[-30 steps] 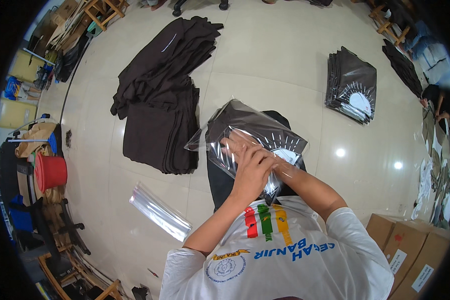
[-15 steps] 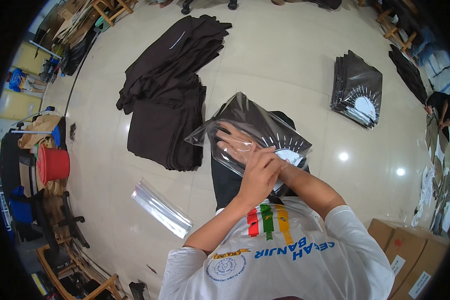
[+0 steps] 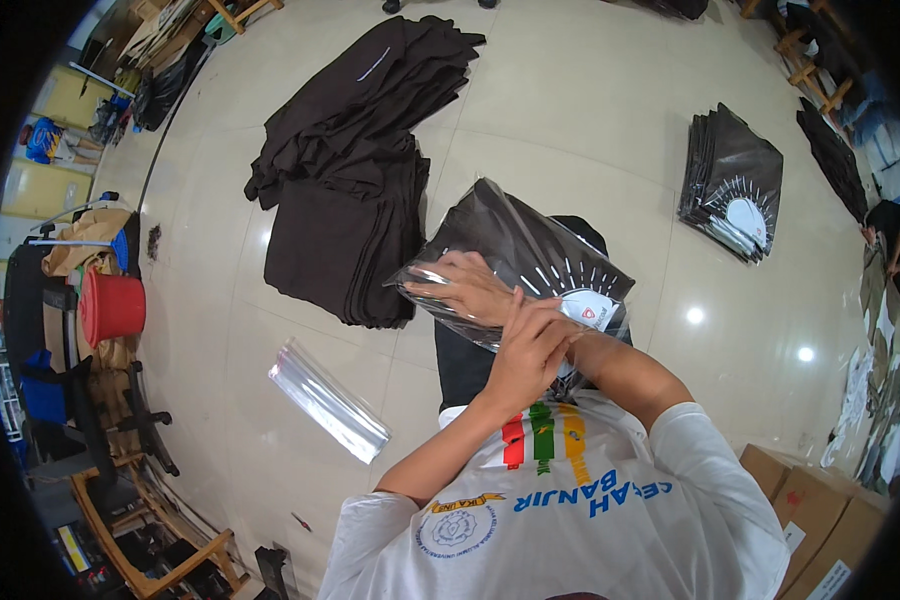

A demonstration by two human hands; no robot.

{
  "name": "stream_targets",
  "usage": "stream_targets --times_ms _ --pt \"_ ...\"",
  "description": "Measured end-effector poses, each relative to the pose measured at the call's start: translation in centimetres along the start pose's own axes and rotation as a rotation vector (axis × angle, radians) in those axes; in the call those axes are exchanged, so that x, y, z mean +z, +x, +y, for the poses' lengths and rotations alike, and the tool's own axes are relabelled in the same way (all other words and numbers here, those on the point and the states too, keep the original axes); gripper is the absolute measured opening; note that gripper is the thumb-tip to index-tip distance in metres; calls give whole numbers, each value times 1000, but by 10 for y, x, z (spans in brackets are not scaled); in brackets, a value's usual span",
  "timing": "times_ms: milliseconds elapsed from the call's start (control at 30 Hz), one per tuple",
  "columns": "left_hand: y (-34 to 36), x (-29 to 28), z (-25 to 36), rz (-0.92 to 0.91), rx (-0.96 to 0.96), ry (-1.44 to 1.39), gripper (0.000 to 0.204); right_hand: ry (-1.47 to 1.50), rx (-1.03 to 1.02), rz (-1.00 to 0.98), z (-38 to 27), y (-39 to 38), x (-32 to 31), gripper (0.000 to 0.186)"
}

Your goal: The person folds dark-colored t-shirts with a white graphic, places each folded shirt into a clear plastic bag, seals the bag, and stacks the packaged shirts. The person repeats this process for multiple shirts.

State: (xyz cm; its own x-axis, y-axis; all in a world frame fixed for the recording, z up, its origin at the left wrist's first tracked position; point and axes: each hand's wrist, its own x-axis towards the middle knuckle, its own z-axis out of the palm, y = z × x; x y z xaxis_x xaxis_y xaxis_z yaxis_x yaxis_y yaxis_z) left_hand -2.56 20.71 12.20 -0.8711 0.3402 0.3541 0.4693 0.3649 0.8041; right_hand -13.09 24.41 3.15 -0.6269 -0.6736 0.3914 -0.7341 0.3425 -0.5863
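Observation:
A folded dark brown shirt (image 3: 515, 235) with a white sunburst print lies in a clear plastic bag (image 3: 420, 292) on my lap. My right hand (image 3: 470, 288) reaches leftward inside the bag, its fingers extended over the fabric near the left corner. The right forearm crosses in front of my left hand's fingertips. My left hand (image 3: 530, 340) has its fingers together at the bag's near edge, by the right wrist, and grips the plastic; its fingertips are partly hard to make out.
Dark shirts lie in a folded stack (image 3: 345, 250) with a loose heap (image 3: 365, 110) beyond. Bagged shirts (image 3: 732, 185) are piled at the right. Flat clear bags (image 3: 330, 402) rest on the tiled floor at left. Cardboard boxes (image 3: 810, 510) stand lower right, a red bucket (image 3: 112, 306) far left.
My right hand's fingers were spread in the bag's left corner; now they are closer together and more bent. The bag lies flatter over the shirt. The whole view has shifted slightly.

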Motion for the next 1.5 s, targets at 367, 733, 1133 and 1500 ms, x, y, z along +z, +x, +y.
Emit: stream_targets --times_ms 367,733,1133,1500 --pt "-1 -4 1 -29 -12 0 19 131 102 -53 -4 2 20 37" --pt "25 -84 -79 172 -413 231 37 -483 95 -134 -12 -36 7 61" --pt "5 -132 -150 -170 -1117 178 68 -203 1079 605 -32 -196 -91 64" --pt "-47 -117 -127 302 -987 -605 51 184 1043 1086 38 -176 -112 44"
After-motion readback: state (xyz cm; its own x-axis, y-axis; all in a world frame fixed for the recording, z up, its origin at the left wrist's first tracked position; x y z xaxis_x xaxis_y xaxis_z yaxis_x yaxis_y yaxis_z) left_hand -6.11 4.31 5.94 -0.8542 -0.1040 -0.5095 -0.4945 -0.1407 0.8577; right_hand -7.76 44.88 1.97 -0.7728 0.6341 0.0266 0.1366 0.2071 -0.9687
